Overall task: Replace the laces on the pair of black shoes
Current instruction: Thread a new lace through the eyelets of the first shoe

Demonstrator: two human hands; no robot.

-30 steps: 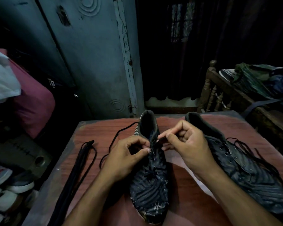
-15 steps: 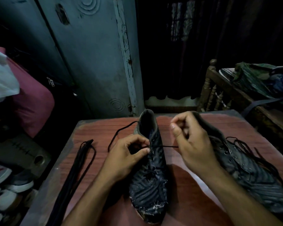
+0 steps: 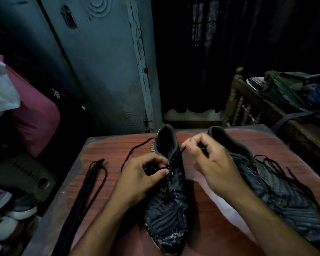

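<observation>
We have the near shoe [image 3: 166, 204] mid-table [image 3: 107, 145], the other shoe [image 3: 277, 191] just right of it. Our left hand [image 3: 139, 182] pinches the eyelet edge; our right hand [image 3: 209, 161] pinches the lace [image 3: 182, 150] up beside the collar. We should draw it through evenly, bracing the upper so the shoe doesn't tip — gently. Dim light hides the eyelets, and the spare laces [image 3: 85, 193] run out of frame — their count unclear.

A reddish wood-grain table [image 3: 107, 148] carries two black shoes: one [image 3: 167, 206] at the middle with its toe toward the near edge, another [image 3: 277, 196] angled at the right. A bundle of black laces [image 3: 85, 193] lies stretched along the left side.
</observation>
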